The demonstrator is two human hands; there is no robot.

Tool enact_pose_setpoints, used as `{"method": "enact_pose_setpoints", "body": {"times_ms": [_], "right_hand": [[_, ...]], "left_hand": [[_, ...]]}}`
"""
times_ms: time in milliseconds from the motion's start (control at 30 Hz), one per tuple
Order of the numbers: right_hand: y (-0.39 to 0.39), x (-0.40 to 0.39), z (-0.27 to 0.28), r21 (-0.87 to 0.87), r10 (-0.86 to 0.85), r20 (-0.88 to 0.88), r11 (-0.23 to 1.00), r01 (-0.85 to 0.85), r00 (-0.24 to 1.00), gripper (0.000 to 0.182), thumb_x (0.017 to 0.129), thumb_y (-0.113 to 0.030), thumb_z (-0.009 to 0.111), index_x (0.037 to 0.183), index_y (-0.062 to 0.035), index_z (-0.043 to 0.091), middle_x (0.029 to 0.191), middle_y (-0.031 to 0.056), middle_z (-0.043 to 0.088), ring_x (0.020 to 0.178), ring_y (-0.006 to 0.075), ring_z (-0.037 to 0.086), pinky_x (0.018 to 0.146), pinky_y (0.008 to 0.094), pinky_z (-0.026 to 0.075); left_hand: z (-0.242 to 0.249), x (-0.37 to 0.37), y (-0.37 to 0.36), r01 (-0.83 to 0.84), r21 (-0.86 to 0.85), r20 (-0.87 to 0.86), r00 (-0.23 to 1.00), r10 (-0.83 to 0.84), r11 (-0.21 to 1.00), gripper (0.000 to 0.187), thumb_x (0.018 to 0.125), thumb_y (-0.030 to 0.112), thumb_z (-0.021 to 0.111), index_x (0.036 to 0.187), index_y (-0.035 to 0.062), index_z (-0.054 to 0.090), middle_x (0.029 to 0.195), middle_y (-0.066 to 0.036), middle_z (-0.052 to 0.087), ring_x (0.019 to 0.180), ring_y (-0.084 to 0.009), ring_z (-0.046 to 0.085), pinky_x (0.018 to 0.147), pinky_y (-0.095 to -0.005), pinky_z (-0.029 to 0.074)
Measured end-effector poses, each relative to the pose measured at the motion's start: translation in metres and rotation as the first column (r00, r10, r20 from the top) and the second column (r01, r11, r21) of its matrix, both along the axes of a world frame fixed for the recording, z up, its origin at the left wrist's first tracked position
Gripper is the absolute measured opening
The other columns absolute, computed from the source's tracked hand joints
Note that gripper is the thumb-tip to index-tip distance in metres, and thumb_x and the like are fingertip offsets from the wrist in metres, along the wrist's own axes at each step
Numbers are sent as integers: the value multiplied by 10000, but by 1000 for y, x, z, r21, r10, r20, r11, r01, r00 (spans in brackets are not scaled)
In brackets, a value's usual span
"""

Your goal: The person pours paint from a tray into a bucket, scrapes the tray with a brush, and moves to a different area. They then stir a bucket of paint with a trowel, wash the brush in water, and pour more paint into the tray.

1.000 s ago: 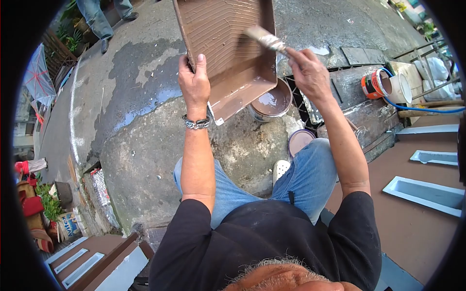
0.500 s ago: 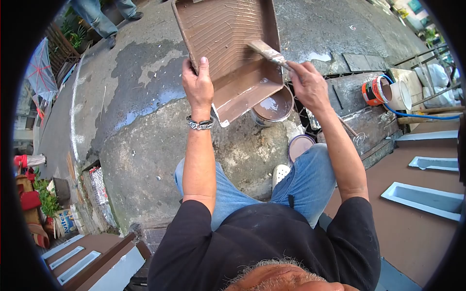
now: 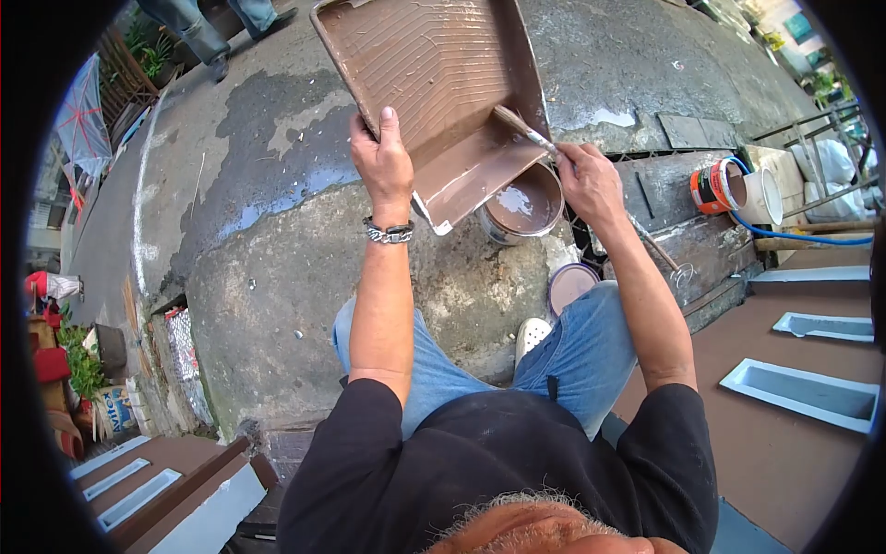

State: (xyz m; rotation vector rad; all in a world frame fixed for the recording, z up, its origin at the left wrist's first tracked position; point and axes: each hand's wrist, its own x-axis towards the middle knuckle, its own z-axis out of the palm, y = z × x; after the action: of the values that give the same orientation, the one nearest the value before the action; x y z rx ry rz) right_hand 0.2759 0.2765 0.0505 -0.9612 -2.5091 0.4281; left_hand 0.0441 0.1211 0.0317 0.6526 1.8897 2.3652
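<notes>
My left hand [image 3: 383,164] grips the left edge of a paint tray [image 3: 425,78], thumb on top. The tray is coated in brown paint and has a ribbed slope; it is tilted, with its near corner lowest. In my right hand [image 3: 591,185] is the handle of a paintbrush [image 3: 526,129], its bristles against the tray's inner surface near the right side. Below the tray's right corner stands a bucket of brown paint [image 3: 524,208], partly covered by the tray. A round lid [image 3: 572,288] with brown paint on it lies near my right knee.
An orange-labelled bucket [image 3: 712,187] and a white bucket [image 3: 761,196] stand at the right beside a blue hose [image 3: 803,239]. A stick with a wire end [image 3: 657,246] lies on the boards. Another person's legs [image 3: 198,32] show at top left. Brown walls with pale-framed recesses [image 3: 803,388] flank me.
The brush has moved down and right across the tray, and my right hand has dropped slightly. The tray has shifted a little, uncovering more of the paint bucket.
</notes>
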Motion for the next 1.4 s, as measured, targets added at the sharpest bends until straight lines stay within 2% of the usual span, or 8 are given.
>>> {"method": "enact_pose_setpoints", "body": {"times_ms": [100, 300, 467, 667, 800, 933, 1100, 1400], "right_hand": [[-12, -7, -4, -37, 98, -12, 994, -99, 995, 245, 932, -209, 589, 1111, -88, 706, 922, 144, 649, 863, 345, 654, 745, 429, 513], [-36, -8, 9, -68, 259, 121, 965, -252, 958, 250, 917, -225, 616, 1127, -135, 718, 938, 95, 649, 826, 317, 664, 729, 422, 529], [-27, 1, 27, 87, 390, 172, 909, -408, 905, 291, 890, -176, 635, 1171, -183, 707, 979, 47, 647, 839, 258, 680, 711, 374, 540], [-26, -22, 13, 352, 599, 299, 654, -669, 743, 379, 842, -88, 606, 1198, -205, 664, 1039, 25, 613, 907, 191, 653, 751, 342, 539], [-12, -19, 0, 295, 465, 420, 743, -601, 780, 300, 851, -77, 596, 1135, -153, 656, 1020, 36, 579, 924, 201, 648, 795, 351, 533], [-3, -1, 13, 272, 387, 295, 843, -465, 874, 343, 824, -74, 634, 1141, -185, 702, 1027, 24, 619, 901, 202, 664, 782, 361, 540], [-22, -2, 42, 323, 534, 140, 772, -548, 834, 327, 791, -79, 658, 1090, -197, 718, 1005, -3, 634, 856, 185, 661, 738, 336, 542], [-39, -19, 20, 350, 655, 162, 662, -663, 738, 376, 789, -83, 662, 1135, -227, 698, 1031, -11, 624, 886, 171, 655, 762, 328, 537]], "left_hand": [[-5, 0, 10, -66, 121, -100, 992, 78, 990, 324, 986, 253, 593, 1090, -53, 567, 1028, -150, 667, 914, -216, 607, 844, -351, 479], [-3, -3, 3, -46, 45, -86, 995, 50, 998, 339, 990, 270, 596, 1098, -50, 565, 1020, -145, 658, 915, -206, 599, 848, -350, 478], [-1, -5, 1, -56, -7, -121, 991, 55, 998, 351, 988, 282, 601, 1090, -53, 565, 1008, -147, 665, 901, -207, 607, 831, -351, 485], [10, 12, 3, -15, -158, -151, 988, -9, 987, 373, 985, 283, 607, 1124, -61, 571, 1064, -162, 668, 958, -218, 619, 861, -349, 483], [9, 11, -4, -19, -245, -140, 990, -16, 969, 390, 986, 290, 610, 1146, -65, 579, 1076, -160, 669, 978, -215, 618, 879, -344, 483], [7, 7, -6, 5, -155, -156, 987, -30, 988, 379, 984, 290, 616, 1142, -53, 581, 1066, -143, 676, 959, -198, 618, 874, -338, 483], [1, -7, -5, 120, 0, -138, 983, -118, 993, 346, 983, 270, 626, 1132, -40, 590, 1051, -102, 676, 944, -162, 599, 873, -314, 477], [0, -5, -5, 209, 51, -87, 975, -204, 977, 377, 984, 276, 628, 1175, -46, 581, 1111, -104, 652, 996, -164, 578, 909, -307, 455]]}}
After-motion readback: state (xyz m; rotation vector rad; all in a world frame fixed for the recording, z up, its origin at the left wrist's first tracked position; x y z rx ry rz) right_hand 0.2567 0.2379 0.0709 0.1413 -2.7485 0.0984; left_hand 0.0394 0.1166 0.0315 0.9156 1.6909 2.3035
